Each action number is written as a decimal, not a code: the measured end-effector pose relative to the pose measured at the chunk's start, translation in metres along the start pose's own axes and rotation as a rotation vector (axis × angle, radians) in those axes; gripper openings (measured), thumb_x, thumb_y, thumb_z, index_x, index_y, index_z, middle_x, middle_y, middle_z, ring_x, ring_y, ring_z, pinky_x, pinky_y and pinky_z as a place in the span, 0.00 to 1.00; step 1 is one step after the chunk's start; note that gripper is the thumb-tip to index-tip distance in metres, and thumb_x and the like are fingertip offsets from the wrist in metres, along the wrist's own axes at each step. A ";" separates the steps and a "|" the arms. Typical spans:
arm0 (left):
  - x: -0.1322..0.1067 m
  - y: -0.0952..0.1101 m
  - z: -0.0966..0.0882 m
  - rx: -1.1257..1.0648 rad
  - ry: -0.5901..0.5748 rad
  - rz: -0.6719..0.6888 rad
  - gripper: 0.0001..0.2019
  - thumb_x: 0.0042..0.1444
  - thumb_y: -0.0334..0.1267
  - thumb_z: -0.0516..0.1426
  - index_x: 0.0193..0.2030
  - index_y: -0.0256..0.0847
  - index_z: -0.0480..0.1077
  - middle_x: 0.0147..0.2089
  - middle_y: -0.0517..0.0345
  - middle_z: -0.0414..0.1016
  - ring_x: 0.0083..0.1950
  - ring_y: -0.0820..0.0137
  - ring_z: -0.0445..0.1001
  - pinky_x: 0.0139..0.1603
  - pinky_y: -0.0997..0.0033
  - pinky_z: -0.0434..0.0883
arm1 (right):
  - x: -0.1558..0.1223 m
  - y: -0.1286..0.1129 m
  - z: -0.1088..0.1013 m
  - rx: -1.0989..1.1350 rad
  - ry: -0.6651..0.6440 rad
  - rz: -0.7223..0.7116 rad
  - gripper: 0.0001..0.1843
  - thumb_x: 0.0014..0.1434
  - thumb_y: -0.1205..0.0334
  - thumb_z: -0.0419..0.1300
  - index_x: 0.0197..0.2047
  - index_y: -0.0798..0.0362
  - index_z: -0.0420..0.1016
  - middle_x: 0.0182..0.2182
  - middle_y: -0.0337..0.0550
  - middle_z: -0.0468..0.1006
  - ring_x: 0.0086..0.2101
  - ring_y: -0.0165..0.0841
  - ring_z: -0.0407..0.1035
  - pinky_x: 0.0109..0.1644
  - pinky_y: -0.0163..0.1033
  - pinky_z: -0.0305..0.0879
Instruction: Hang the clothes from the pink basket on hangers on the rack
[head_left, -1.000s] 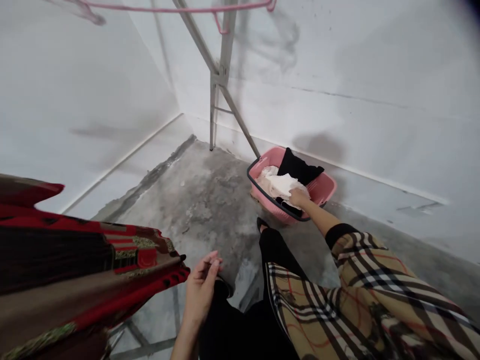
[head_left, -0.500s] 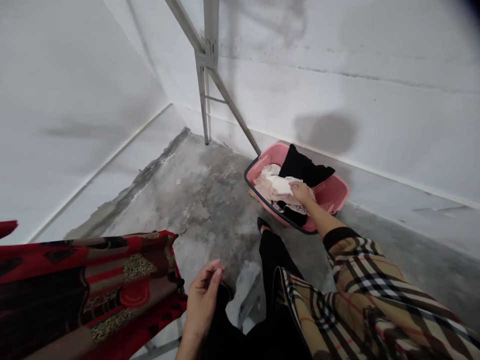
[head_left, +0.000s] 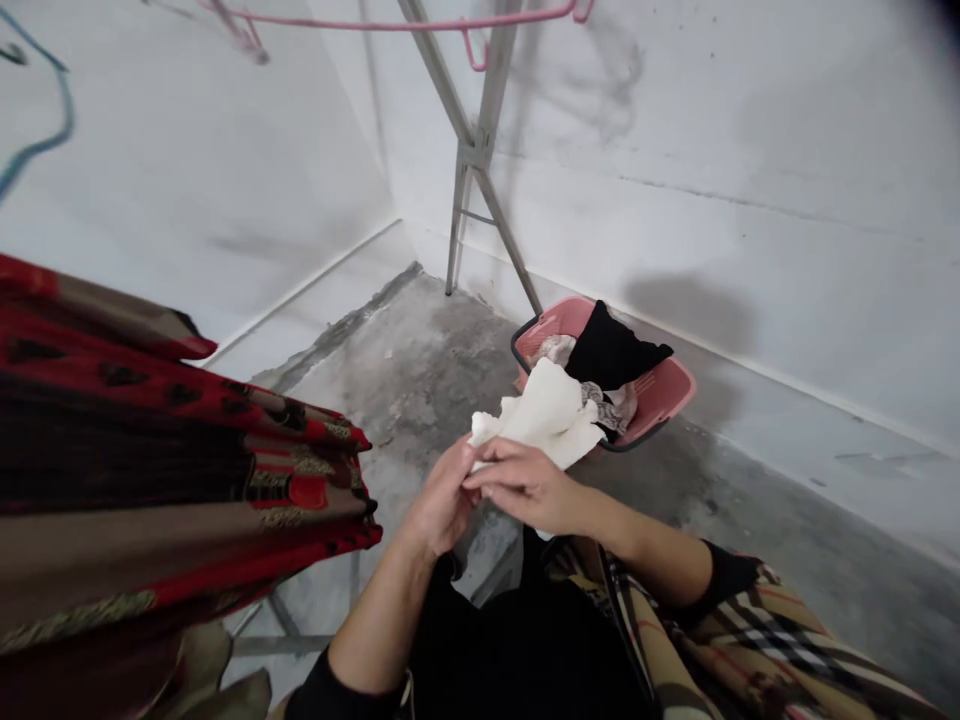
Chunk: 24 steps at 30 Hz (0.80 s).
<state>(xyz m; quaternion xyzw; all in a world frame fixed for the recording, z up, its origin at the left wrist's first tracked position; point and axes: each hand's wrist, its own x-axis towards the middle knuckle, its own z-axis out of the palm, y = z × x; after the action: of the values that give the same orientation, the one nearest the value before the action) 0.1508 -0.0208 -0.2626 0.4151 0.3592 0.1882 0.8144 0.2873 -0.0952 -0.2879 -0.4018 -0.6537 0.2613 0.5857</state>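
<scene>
The right hand (head_left: pixel 529 490) pinches the near edge of a white cloth (head_left: pixel 551 408) spread just beyond it; the left hand (head_left: pixel 444 502) meets it there, its own grip unclear. Probably light, soft and limp, the cloth is best held by two spaced edge points.

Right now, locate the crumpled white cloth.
In the head view, the crumpled white cloth is just right of centre, held where the right hand meets the left hand, in front of the pink plastic basket.
</scene>
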 end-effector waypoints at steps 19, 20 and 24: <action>-0.159 0.061 -0.033 -0.030 -0.166 0.309 0.13 0.34 0.45 0.64 0.19 0.40 0.67 0.19 0.54 0.71 0.20 0.66 0.69 0.20 0.69 0.63 | 0.015 -0.027 0.057 0.211 -0.437 0.316 0.32 0.63 0.42 0.55 0.67 0.45 0.61 0.64 0.48 0.63 0.64 0.35 0.55 0.69 0.49 0.50; -0.163 0.061 -0.031 -0.031 -0.145 0.334 0.14 0.35 0.47 0.63 0.18 0.41 0.65 0.18 0.55 0.69 0.19 0.66 0.67 0.20 0.69 0.63 | 0.013 -0.022 0.068 0.321 -0.538 0.348 0.35 0.61 0.40 0.56 0.67 0.45 0.60 0.65 0.48 0.62 0.65 0.36 0.55 0.69 0.49 0.49; -0.179 0.071 -0.032 -0.055 0.027 0.474 0.12 0.43 0.49 0.58 0.23 0.43 0.64 0.16 0.60 0.64 0.19 0.67 0.66 0.22 0.68 0.64 | -0.003 -0.010 0.100 0.751 -0.727 0.401 0.47 0.51 0.35 0.63 0.67 0.50 0.60 0.62 0.55 0.66 0.61 0.40 0.61 0.66 0.50 0.52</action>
<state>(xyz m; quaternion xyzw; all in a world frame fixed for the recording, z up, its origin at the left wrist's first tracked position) 0.0059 -0.0700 -0.1410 0.4631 0.2573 0.3894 0.7535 0.1877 -0.0906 -0.2991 -0.1661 -0.5864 0.7042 0.3642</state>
